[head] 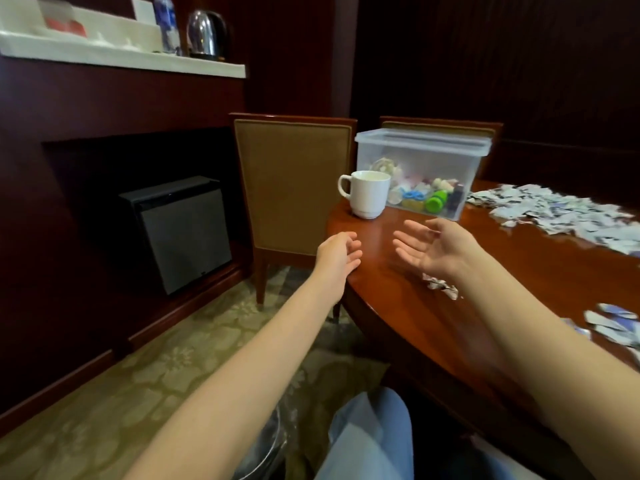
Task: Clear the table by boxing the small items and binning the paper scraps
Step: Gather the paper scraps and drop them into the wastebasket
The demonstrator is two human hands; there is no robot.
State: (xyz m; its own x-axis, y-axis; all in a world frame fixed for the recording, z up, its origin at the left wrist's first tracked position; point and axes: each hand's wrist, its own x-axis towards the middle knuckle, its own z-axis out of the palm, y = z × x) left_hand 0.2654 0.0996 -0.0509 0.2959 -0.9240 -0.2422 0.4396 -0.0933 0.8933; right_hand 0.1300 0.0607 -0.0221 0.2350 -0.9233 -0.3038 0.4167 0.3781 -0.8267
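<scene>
- On the round wood table (398,306), far side: 1 clear box (422,142), lid sitting on top, small items (415,197) inside. They are jumbled, so no exact count; a green one and a blue one stand out.
- Just L of the box, nearly touching it: 1 white mug (367,194), handle facing L.
- Paper scraps (561,216): way too many to count. They lie in 3 patches: a big heap R of the box, a small clump by the R wrist, and a few more at the frame's R edge.
- L hand (337,254): at the table rim, fingers loosely curled, holding nothing.
- R hand (429,247): over bare wood in front of the box, palm turned inward, fingers spread and relaxed, nothing in it. It is a bit blurred.
- What looks like a lined metal bin (263,445) sits on the floor by the knee, under the table edge and only partly in view.
- 2 chairs (294,181) stand behind the table.
- Handling, my guess: the scraps are featherlight and flimsy, and they scatter easily, so pinching singles is slow. Better to rake w/ a flat hand toward the rim into a cupped palm, or scoop w/ both hands, then drop into the bin.
- Box: stiff plastic, prob. light. Take it by both side walls under the rim, not by the lid, since I can't tell if the lid is clipped.
- Mug: ceramic and breakable, so take it by the handle.
</scene>
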